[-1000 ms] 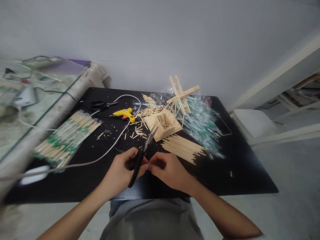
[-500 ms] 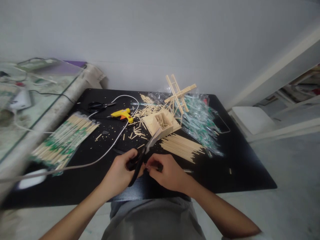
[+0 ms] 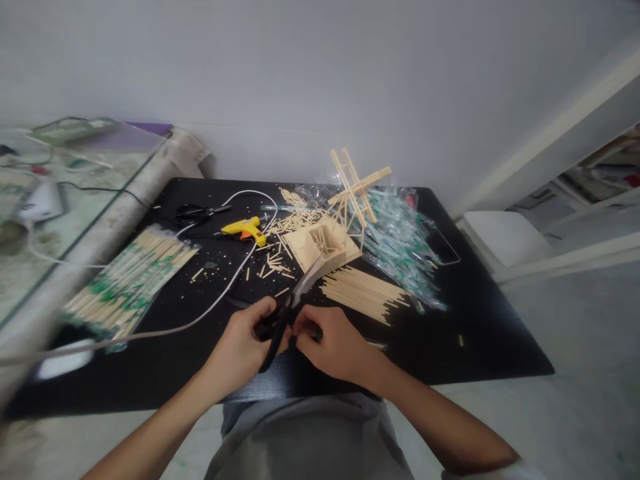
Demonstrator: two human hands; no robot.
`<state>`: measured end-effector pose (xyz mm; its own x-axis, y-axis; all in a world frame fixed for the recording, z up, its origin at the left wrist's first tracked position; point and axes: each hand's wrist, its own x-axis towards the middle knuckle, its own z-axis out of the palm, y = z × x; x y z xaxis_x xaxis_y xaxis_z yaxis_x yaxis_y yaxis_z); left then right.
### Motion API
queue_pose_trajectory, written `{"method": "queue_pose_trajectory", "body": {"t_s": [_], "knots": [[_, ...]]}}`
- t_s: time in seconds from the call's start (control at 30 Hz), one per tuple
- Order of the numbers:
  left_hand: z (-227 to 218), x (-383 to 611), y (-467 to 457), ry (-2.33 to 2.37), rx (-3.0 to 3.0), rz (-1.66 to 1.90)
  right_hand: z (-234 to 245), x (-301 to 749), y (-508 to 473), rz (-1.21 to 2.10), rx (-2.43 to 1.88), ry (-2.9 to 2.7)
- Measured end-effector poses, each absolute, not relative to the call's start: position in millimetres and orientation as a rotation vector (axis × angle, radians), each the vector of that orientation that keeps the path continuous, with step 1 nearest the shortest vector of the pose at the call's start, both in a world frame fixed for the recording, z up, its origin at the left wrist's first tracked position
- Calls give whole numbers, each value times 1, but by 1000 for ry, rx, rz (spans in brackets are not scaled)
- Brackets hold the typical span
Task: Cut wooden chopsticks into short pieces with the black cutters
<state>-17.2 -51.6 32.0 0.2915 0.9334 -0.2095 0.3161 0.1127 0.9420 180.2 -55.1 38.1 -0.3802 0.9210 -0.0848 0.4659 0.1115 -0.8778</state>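
My left hand (image 3: 240, 347) is closed round the black handles of a pair of scissors (image 3: 286, 312), whose blades point up and right toward a small wooden box (image 3: 323, 245) built of sticks. My right hand (image 3: 333, 347) is curled in a pinch right beside the scissors' handles; what it pinches is too small to name. Both hands hover over the near edge of a black table (image 3: 480, 333). A loose row of bare wooden sticks (image 3: 361, 293) lies just beyond my right hand.
A yellow glue gun (image 3: 245, 229) with a white cable (image 3: 215, 300) lies mid-table, a second pair of black scissors (image 3: 197, 213) behind it. Wrapped stick bundles (image 3: 130, 280) lie left, empty wrappers (image 3: 400, 243) right, a stick windmill frame (image 3: 356, 190) at the back. A glass-topped shelf (image 3: 60, 220) stands left.
The view has shifted slightly. My hands have stayed together at the table's near edge, the right hand moving a little nearer the scissors; the scissors' blades tilted slightly.
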Motion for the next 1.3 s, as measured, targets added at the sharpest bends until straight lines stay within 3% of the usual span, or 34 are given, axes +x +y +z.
{"method": "queue_pose_trajectory", "body": {"t_s": [0.87, 1.3], "knots": [[35, -27, -45, 1278, 1506, 726, 41, 184, -54, 1176, -1376, -1957], [54, -70, -50, 1464, 1663, 616, 46, 209, -46, 1608, -1187, -1385]]}}
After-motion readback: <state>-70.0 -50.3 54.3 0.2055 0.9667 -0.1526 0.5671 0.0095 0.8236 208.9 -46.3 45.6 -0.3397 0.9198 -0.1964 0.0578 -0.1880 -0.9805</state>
